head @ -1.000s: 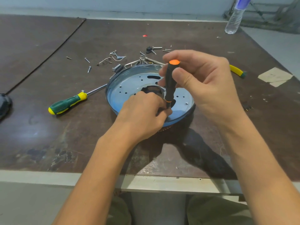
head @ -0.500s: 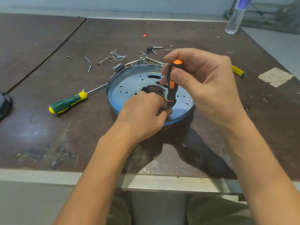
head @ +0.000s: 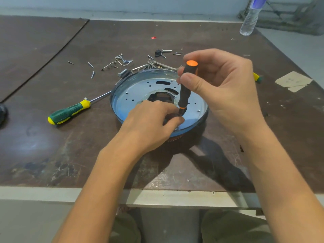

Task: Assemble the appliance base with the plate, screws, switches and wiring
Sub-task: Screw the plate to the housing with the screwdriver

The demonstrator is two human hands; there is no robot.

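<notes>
The round appliance base (head: 122, 109) sits mid-table, with a shiny perforated metal plate (head: 135, 92) inside it and a dark central opening. My right hand (head: 226, 95) grips a black screwdriver with an orange cap (head: 185, 88), held upright with its tip down on the plate's near side. My left hand (head: 150, 123) rests on the plate with curled fingers pinching at the screwdriver's tip; what it pinches is hidden. Loose screws (head: 93, 74) lie scattered behind the base.
A green and yellow screwdriver (head: 70, 111) lies left of the base. Another yellow-handled tool (head: 256, 77) pokes out behind my right hand. A plastic bottle (head: 249, 20) stands at the far right corner, paper scraps (head: 292, 81) at right. The table's front edge (head: 52, 192) is near me.
The right hand's fingers have shifted on the screwdriver handle, which stands a little straighter. The left hand stays at the tip.
</notes>
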